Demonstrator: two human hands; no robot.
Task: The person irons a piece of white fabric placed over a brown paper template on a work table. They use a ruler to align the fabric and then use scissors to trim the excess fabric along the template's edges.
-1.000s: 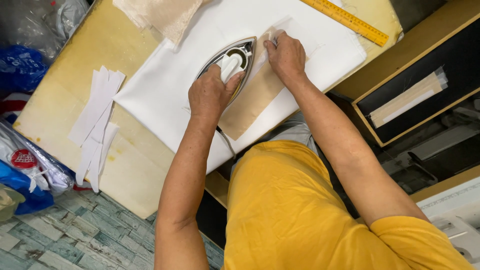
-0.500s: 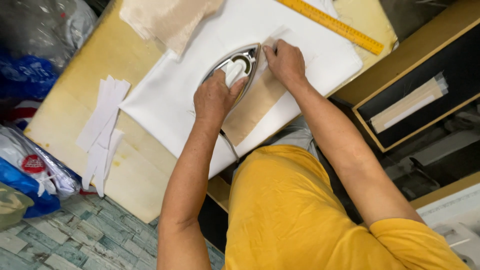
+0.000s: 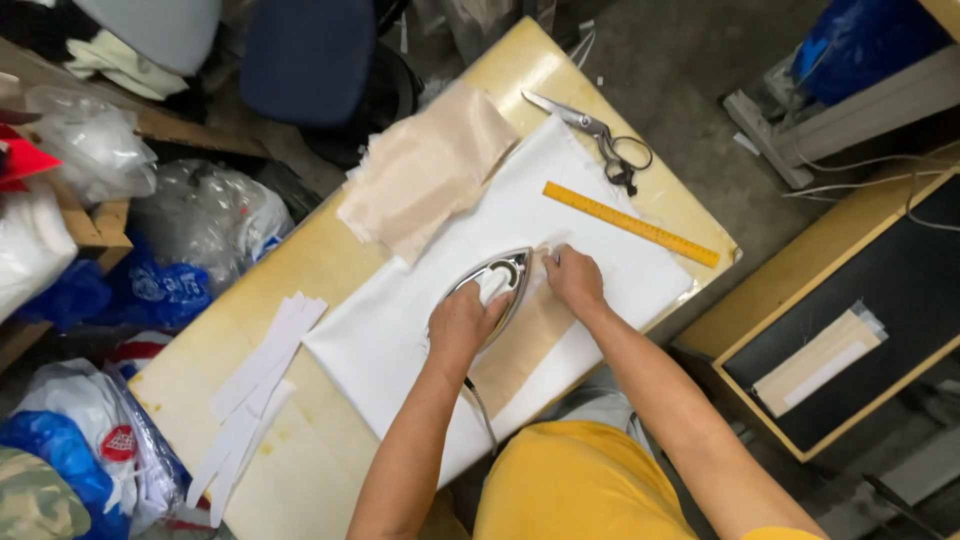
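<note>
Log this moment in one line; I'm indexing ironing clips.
left hand: grips iron handle | right hand: presses tan strip flat | under: white cloth | nearby: yellow ruler, scissors

A pale wooden table [image 3: 300,270] stands on grey floor [image 3: 680,70], plastic bags [image 3: 200,215] crowding its side.

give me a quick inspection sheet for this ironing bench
surface: yellow table under a white cloth
job's things: iron on a tan strip
clutter: tan fabric pile, white strips, scissors, yellow ruler
grippers: left hand grips the iron's handle; right hand presses the strip beside it
cables: iron cord runs off the near edge
surroundings: plastic bags at left, black tray at right
</note>
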